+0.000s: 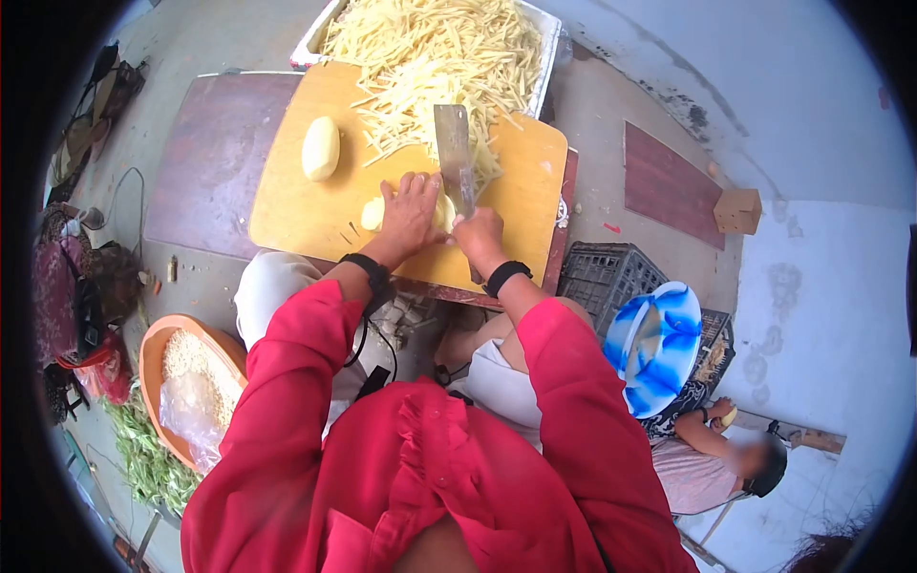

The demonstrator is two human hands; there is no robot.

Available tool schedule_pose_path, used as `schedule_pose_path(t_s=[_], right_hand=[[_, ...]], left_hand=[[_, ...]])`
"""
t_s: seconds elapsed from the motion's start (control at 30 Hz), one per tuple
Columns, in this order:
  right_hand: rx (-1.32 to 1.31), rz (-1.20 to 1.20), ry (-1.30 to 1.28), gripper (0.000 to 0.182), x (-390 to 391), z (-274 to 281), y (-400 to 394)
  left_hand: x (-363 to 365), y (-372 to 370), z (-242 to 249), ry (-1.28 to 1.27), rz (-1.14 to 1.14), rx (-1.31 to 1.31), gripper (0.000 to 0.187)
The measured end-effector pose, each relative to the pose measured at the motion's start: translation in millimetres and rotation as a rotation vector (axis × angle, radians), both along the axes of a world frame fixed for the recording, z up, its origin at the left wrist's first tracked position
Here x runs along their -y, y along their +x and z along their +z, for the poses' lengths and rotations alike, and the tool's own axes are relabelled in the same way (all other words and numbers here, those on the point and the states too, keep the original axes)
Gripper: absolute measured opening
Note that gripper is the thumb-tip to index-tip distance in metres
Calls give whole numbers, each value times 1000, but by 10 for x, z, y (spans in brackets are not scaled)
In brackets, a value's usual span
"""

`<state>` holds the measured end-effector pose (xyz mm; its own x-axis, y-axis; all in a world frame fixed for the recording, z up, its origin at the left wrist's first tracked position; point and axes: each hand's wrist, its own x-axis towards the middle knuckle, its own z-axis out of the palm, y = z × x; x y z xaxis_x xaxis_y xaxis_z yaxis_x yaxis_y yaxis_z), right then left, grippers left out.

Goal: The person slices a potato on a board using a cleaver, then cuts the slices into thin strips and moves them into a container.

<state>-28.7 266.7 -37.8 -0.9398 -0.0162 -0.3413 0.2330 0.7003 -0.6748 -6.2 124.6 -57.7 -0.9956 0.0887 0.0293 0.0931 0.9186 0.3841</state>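
Note:
My left hand (411, 213) presses down on a peeled potato (373, 213) lying on the yellow cutting board (287, 215); its fingers are spread over the potato and partly hide it. Closed round the handle of a cleaver (454, 148), my right hand (479, 236) is just right of my left hand. The blade stands beside the potato. A whole peeled potato (321, 149) rests on the board's left part. Cut potato strips (435, 48) are heaped beyond the blade, on the board and in a white tray (547, 57).
An orange basin (148, 368) stands at lower left near green leaves (153, 458). Black crates (597, 272) and a blue-white basin (654, 344) are at right. Another person (697, 463) sits at lower right, a hand holding something yellowish. A cardboard box (737, 211) lies farther right.

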Motion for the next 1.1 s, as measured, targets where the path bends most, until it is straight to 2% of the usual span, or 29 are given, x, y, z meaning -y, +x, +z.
schedule_pose_path(t_s=[0.13, 0.27, 0.37, 0.47, 0.57, 0.67, 0.77, 0.87, 0.97, 1.1], right_hand=[[-135, 19, 89, 16, -156, -164, 61], [-97, -72, 40, 13, -412, -205, -69], [28, -121, -3, 15, -591, -179, -180], [66, -2, 102, 15, -713, -144, -210], [76, 108, 253, 15, -711, 103, -161], [83, 133, 280, 17, -768, 127, -132], [66, 153, 301, 17, -812, 208, -109], [52, 170, 294, 18, -862, 140, -119], [90, 125, 248, 17, -868, 167, -127], [27, 190, 312, 16, -842, 203, -142]], left_hand=[[-75, -103, -196, -49, -48, 30, 101], [-94, -87, -123, -37, -92, 58, 101], [-153, -62, -229, -88, -124, -111, 101], [-198, -135, -144, -81, -133, 87, 104], [-231, -163, -37, -101, -151, 161, 104], [-254, -180, -244, -52, -152, -93, 103], [-293, -221, -301, -62, -200, -115, 96], [-297, -276, -194, -120, -216, 60, 89], [-294, -289, -140, -130, -215, 116, 83], [-276, -225, -316, -138, -185, -78, 80]])
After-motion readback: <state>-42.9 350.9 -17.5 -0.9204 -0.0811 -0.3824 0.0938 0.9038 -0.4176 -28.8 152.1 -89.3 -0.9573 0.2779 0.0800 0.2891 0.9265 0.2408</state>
